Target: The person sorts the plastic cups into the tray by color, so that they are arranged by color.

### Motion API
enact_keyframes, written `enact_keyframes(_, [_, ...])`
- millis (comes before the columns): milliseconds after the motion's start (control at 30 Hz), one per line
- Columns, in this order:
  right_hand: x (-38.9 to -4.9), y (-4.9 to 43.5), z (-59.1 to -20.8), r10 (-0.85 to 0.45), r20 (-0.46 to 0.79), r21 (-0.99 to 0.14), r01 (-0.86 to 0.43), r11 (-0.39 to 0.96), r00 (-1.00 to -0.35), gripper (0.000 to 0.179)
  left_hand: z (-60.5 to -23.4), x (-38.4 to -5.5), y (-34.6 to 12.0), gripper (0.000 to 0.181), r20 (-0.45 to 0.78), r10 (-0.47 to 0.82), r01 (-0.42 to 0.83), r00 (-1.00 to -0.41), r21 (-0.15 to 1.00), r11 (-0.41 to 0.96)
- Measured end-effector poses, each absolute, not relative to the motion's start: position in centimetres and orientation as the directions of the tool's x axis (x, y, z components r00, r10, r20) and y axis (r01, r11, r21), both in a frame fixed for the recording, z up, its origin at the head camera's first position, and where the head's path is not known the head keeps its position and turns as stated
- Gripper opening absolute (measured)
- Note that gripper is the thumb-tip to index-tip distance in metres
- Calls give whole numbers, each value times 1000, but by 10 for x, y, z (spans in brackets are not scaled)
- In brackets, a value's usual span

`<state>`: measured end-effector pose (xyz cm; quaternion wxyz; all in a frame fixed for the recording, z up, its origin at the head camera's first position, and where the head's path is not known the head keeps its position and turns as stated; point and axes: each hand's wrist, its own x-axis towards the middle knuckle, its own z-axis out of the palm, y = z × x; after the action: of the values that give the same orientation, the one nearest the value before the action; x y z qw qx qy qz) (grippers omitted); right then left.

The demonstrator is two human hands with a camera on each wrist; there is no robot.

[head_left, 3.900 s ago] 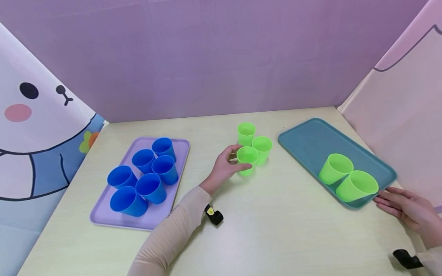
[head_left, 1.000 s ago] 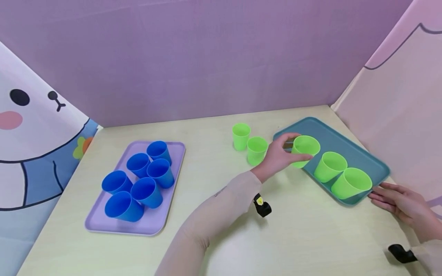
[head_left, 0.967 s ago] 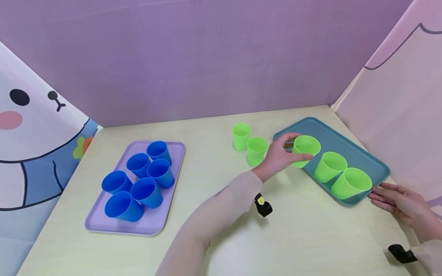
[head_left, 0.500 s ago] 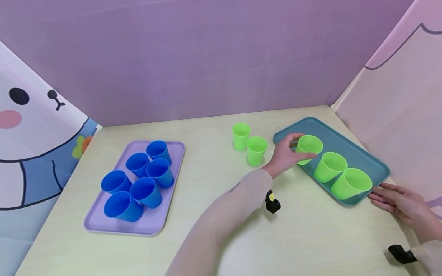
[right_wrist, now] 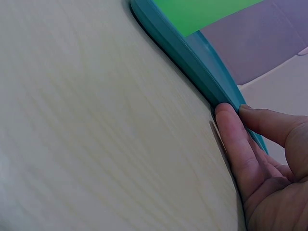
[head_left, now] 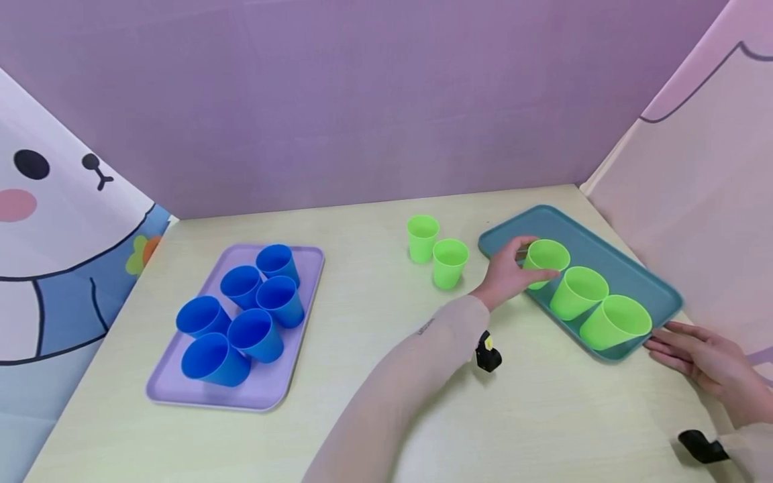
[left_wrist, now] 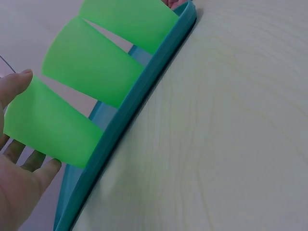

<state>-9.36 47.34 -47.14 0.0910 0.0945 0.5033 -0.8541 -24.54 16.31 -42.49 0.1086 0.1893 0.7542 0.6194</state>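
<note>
Around the side of a green cup [head_left: 547, 255], my left hand [head_left: 510, 272] curls its thumb and fingers. In the left wrist view this cup [left_wrist: 55, 125] is slightly tilted just inside the rim of the teal tray [left_wrist: 130, 113]; its base is hidden behind the rim. Two more green cups, a middle one [head_left: 580, 293] and a near one [head_left: 616, 322], stand beside it in a row. My right hand [head_left: 709, 365] is at the tray's near right corner. Its thumb lies on the rim and a finger presses the outer wall, pinching the tray edge [right_wrist: 192, 65].
Two other green cups, one farther back [head_left: 422, 238] and one nearer [head_left: 449, 263], stand on the table [head_left: 362, 322] left of the teal tray. At the left a lilac tray [head_left: 266, 396] carries several blue cups [head_left: 280, 302]. A purple backdrop [head_left: 386, 100] closes the far side.
My left hand took a green cup from the group of three and carried it right to the teal tray. Over the last second it moved slightly farther right. My right hand stayed at the corner.
</note>
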Motion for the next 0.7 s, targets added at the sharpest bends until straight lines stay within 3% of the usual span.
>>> enact_keyframes(700, [-94, 473, -472, -52, -260, -843, 253, -475, -964, 38, -429, -249, 169, 74, 18, 464, 147, -885, 959, 244])
